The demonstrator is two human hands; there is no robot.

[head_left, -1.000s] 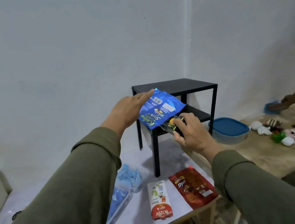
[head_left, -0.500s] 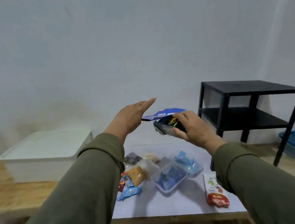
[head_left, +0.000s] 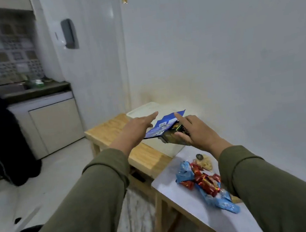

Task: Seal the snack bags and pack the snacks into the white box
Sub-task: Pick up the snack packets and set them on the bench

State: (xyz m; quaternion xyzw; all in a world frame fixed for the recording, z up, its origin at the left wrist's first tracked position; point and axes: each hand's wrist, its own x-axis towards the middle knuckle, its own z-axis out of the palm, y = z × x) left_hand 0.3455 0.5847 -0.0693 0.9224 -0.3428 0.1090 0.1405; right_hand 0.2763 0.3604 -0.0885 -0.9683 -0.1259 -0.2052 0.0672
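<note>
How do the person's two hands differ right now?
The left hand lies flat with straight fingers against the blue snack bag; the right hand curls round a dark packet, forefinger raised. Both reach over the white box.

open air above white box point(head_left: 143, 110), wall just behind

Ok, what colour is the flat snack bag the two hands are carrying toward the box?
Blue with white print, seen best in the head view: snack bag.
</note>
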